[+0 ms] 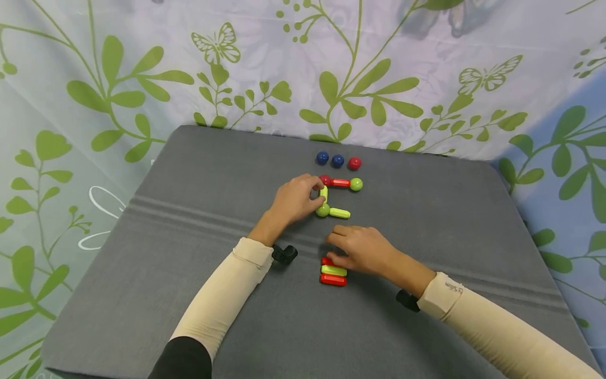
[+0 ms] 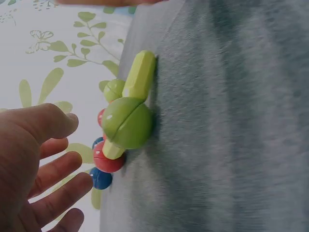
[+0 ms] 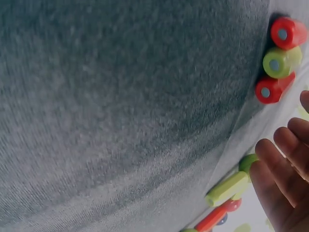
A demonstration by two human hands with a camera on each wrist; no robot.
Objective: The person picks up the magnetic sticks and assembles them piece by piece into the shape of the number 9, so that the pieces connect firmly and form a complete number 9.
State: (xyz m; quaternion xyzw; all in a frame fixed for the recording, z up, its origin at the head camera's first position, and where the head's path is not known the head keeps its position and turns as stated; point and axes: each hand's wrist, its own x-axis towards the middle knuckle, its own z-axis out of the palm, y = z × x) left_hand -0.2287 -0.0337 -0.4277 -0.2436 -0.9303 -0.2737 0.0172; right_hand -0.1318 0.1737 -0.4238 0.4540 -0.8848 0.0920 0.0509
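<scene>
A joined chain of balls and rods lies on the grey table: a red ball, a red rod, a green ball, a yellow-green rod, a second green ball and another yellow-green rod. Beside its left side is my left hand; the left wrist view shows its fingers loosely spread, apart from the pieces. My right hand hovers over three loose rods, its fingers relaxed and holding nothing. A yellow-green rod lies between two red ones, grey discs on their ends.
Two blue balls, one on the left and one in the middle, sit in a row with a loose red ball behind the chain. A leaf-patterned cloth hangs at the table's back edge.
</scene>
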